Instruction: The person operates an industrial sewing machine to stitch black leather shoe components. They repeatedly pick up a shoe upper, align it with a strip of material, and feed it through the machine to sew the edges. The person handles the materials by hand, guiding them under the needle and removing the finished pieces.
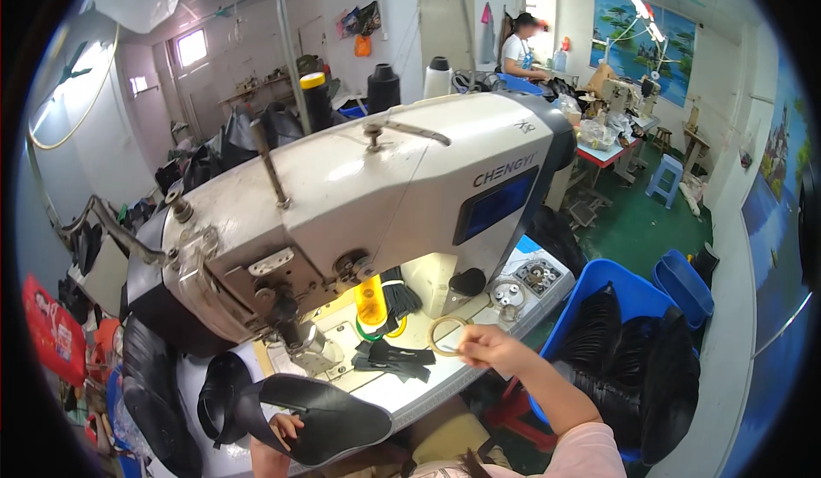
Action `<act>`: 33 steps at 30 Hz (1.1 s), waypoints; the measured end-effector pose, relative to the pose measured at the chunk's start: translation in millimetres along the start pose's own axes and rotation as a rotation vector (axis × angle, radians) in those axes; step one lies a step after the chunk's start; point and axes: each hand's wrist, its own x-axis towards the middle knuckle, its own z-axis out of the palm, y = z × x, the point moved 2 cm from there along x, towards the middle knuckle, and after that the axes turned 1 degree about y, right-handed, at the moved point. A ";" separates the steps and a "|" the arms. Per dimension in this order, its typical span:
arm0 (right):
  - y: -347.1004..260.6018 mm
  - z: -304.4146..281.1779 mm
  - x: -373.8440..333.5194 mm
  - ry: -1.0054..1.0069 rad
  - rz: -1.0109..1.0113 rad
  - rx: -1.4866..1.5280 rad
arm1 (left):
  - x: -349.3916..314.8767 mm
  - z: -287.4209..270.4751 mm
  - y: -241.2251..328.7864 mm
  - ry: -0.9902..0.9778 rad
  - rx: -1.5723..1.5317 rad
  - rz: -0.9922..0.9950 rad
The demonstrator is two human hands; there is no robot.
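Observation:
My left hand (286, 428) is wrapped around the edge of a black shoe upper (329, 418), which is tilted up in front of the sewing machine (368, 196). Part of the hand is hidden behind the upper. My right hand (489, 346) is closed in a pinch over the machine bed, its fingertips at the right rim of a tan tape roll (434, 334). Something small and thin shows by those fingertips, too small to name. Several flat black strips (395, 362) lie left of the roll. The needle area (295, 333) is above and behind the upper.
More black shoe uppers (154, 392) lie at the left. A yellow spool (370, 300) stands under the machine arm, near bobbins (508, 293) and a small parts tray (539, 276). A blue bin (609, 274) of black uppers stands at right. Another person (518, 50) works far back.

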 end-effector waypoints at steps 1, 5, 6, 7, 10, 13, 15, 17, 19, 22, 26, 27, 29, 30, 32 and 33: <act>8.0 11.6 8.0 -0.055 0.034 0.002 | 0.2 0.9 -0.1 0.012 -0.019 0.000; 36.0 55.1 30.6 -0.231 0.068 -0.001 | 2.2 9.8 4.2 -0.013 -0.058 0.010; 41.3 68.1 37.3 -0.287 0.073 0.007 | -0.3 9.0 5.3 0.002 -0.066 0.002; 45.1 80.0 42.5 -0.338 0.077 0.013 | -1.4 8.6 6.3 0.012 -0.076 -0.007; 58.2 120.1 53.0 -0.475 0.037 0.005 | -5.4 -1.0 0.5 0.006 -0.157 -0.043; 65.0 143.4 57.8 -0.454 -0.008 -0.270 | 1.3 1.0 5.8 -0.008 -0.207 -0.089; 51.8 153.3 59.5 -0.437 -0.207 -0.453 | 12.6 12.4 9.2 0.055 -0.033 -0.102; 56.1 155.3 58.8 -0.452 -0.203 -0.453 | 14.8 13.5 15.4 -0.102 -0.076 -0.062; 51.5 161.2 58.9 -0.416 -0.178 -0.423 | 13.5 2.6 1.7 -0.148 -0.049 -0.055; 48.5 170.0 64.4 -0.509 -0.186 -0.469 | 8.0 -5.0 -8.2 -0.186 -0.123 -0.004; 49.4 182.8 68.5 -0.542 -0.272 -0.453 | 6.4 -9.3 -13.9 -0.177 -0.168 -0.018; 48.3 186.8 70.6 -0.540 -0.296 -0.455 | 7.4 -10.3 -14.0 -0.177 -0.170 -0.029; 45.2 192.6 72.8 -0.509 -0.302 -0.489 | 8.8 -11.0 -13.7 -0.180 -0.174 -0.054; 43.7 195.9 73.6 -0.485 -0.283 -0.519 | 8.6 -11.7 -12.8 -0.157 -0.189 -0.058; 39.2 196.3 73.9 -0.411 -0.284 -0.542 | 7.9 -12.2 -9.8 -0.109 -0.217 -0.066; 35.8 193.6 75.6 -0.370 -0.309 -0.537 | 7.3 -14.4 -6.3 -0.090 -0.249 -0.046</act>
